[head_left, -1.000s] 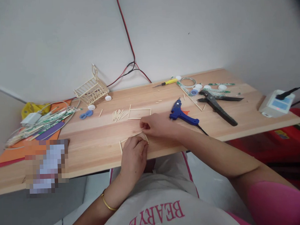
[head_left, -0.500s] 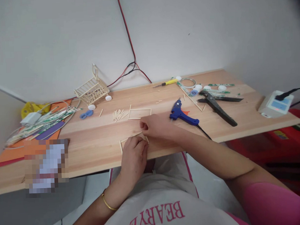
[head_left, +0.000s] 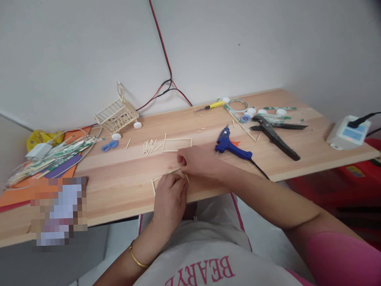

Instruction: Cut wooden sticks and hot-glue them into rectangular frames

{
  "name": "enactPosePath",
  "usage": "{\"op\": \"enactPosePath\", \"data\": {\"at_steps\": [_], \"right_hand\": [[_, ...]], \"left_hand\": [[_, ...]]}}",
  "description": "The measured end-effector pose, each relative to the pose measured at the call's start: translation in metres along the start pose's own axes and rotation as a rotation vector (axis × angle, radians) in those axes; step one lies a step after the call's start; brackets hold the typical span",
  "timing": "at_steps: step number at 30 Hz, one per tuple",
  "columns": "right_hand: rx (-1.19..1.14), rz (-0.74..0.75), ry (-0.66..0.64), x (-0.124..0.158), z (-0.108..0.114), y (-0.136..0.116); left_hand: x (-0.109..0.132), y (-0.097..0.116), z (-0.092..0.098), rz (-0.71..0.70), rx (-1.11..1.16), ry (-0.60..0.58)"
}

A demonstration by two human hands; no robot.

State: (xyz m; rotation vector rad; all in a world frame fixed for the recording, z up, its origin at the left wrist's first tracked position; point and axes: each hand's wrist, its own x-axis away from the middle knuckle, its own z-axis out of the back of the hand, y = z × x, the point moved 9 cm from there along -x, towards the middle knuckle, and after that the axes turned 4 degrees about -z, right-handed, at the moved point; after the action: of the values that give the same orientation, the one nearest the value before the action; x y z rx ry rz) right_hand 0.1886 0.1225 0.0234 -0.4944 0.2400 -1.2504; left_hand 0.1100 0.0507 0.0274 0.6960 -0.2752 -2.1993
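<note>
Near the table's front edge lies a small rectangular frame of thin wooden sticks (head_left: 153, 187). My left hand (head_left: 171, 193) covers much of it, its fingers closed on the frame's right part. Just above, my right hand (head_left: 192, 160) has its fingers curled together at the frame's top right corner; whatever they pinch is hidden. A second stick frame (head_left: 178, 140) lies flat beyond my right hand. Several short cut sticks (head_left: 150, 147) are gathered to its left. A blue hot glue gun (head_left: 231, 145) rests to the right of my right hand.
A small stick-built cart (head_left: 117, 114) with white wheels stands at the back left. Black cutters (head_left: 276, 136), a tape roll (head_left: 238, 105) and a yellow craft knife (head_left: 214, 105) lie at the right. A white power box (head_left: 349, 131) sits at the right edge. Packaged sticks (head_left: 58, 158) lie left.
</note>
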Motion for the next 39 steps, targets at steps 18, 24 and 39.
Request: {"op": "enactPosePath", "data": {"at_steps": [18,24,39], "right_hand": [[-0.061,0.013,-0.014,-0.001,0.002,0.004],[-0.086,0.043,-0.082,-0.005,0.005,0.008],[-0.056,0.146,-0.107,-0.002,0.01,0.001]], "left_hand": [[0.001,0.0,0.001,-0.005,-0.012,0.01],[0.003,-0.001,0.001,-0.001,-0.016,-0.004],[0.002,-0.001,-0.001,-0.01,-0.016,-0.013]]}}
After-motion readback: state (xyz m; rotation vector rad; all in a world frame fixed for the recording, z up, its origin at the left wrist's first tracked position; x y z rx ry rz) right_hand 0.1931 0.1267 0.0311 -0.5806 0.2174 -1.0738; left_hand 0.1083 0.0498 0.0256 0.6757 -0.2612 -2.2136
